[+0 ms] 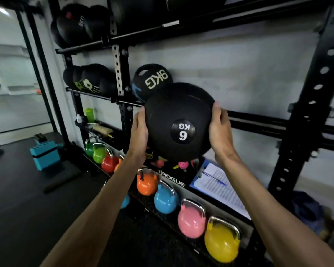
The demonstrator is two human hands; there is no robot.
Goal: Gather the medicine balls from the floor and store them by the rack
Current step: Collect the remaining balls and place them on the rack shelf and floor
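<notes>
Two bare forearms reach up and forward from the lower edge. Left hand point(140, 130) and right hand point(219, 130) are set apart, each clamped on an opposite side of the 6 kg ball point(168, 114), thumbs up and fingers wrapping toward its back (fingertips hidden). The ball is black, and its round label reads upside down.

Below the arms is a row of kettlebells: yellow point(221, 245), pink point(191, 222), blue point(165, 199), orange point(146, 183). A clipboard point(218, 187) with a pen lies just behind them.

The ball is held off the floor at the rack's middle shelf rail point(258, 120), in front of and overlapping the 9KG ball point(152, 79) that sits there; contact between the two cannot be told. Further black balls point(75, 24) fill the shelves up and to the left.
</notes>
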